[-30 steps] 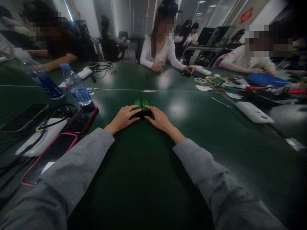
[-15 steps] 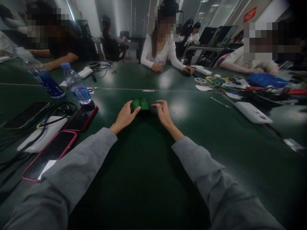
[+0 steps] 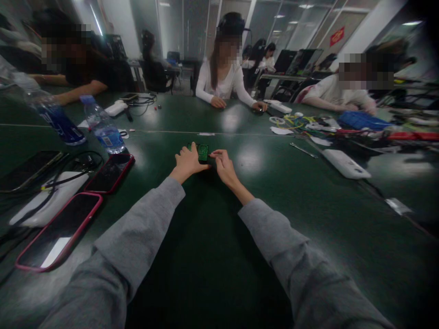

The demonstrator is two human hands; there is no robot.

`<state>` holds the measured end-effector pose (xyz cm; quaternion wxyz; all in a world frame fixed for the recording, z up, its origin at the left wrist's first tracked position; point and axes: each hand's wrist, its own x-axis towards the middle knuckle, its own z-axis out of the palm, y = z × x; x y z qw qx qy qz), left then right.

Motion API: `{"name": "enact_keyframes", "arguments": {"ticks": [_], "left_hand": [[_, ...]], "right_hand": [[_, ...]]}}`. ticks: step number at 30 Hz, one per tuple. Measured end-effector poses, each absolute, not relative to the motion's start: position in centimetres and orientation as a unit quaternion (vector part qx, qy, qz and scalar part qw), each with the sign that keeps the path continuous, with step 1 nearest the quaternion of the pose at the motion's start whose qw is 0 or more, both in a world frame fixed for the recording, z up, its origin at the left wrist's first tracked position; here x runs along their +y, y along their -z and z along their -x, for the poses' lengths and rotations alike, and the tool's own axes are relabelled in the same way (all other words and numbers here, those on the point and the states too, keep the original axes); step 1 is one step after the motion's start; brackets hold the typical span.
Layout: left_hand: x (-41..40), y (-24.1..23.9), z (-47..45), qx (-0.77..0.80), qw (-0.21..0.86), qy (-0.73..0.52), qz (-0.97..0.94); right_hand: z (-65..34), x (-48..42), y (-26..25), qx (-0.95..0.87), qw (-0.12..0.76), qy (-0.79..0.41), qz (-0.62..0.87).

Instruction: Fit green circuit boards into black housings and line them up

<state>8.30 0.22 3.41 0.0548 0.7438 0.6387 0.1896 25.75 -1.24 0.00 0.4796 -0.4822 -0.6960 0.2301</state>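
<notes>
A small dark block with a green circuit board (image 3: 203,152) on its top lies on the table in front of me. My left hand (image 3: 187,163) covers its left part, fingers over the far left side and thumb stretched along the near edge, steadying it. Part of the board is hidden under those fingers. Close against the block's right edge is my right hand (image 3: 224,167), its thumb and index finger brought together. Whatever lies between those fingertips is too small to make out.
On the left lie phones (image 3: 61,228), a white power bank (image 3: 48,201), cables and two water bottles (image 3: 106,128). To the right are a wrench (image 3: 303,151), another white device (image 3: 346,163) and a heap of wires with a blue pouch (image 3: 363,119). Other people sit across the green table (image 3: 212,256).
My left hand has shifted over the board, its thumb moving from the top to the near edge. My right hand has closed in on the block's right side. The camera view has shifted slightly.
</notes>
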Motion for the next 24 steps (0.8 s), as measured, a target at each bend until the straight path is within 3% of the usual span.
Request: {"name": "enact_keyframes", "arguments": {"ticks": [3,11,14,16,19,24], "left_hand": [[-1.2,-4.7,-10.0,0.683,0.05,-0.15,-0.713],[-0.9,-4.3,-9.3,0.669,0.088,-0.235,-0.7],[0.0,-4.4,-8.3,0.656,0.163,-0.293,-0.676],[0.3,-4.5,-7.9,0.633,0.282,-0.362,-0.624],[-0.1,-4.5,-7.8,0.524,0.483,-0.469,-0.522],[-2.3,-4.4,-8.6,0.407,0.539,-0.533,-0.509]], "right_hand": [[-25.8,-1.1,0.1,-0.694,0.489,-0.228,0.477],[-25.8,-1.1,0.2,-0.695,0.481,-0.241,0.477],[-26.0,-0.9,0.4,-0.692,0.494,-0.253,0.462],[-25.8,-0.7,0.5,-0.663,0.522,-0.273,0.462],[-24.6,-0.6,0.3,-0.55,0.578,-0.387,0.462],[-21.8,-2.0,-1.5,-0.399,0.535,-0.64,0.382]]}}
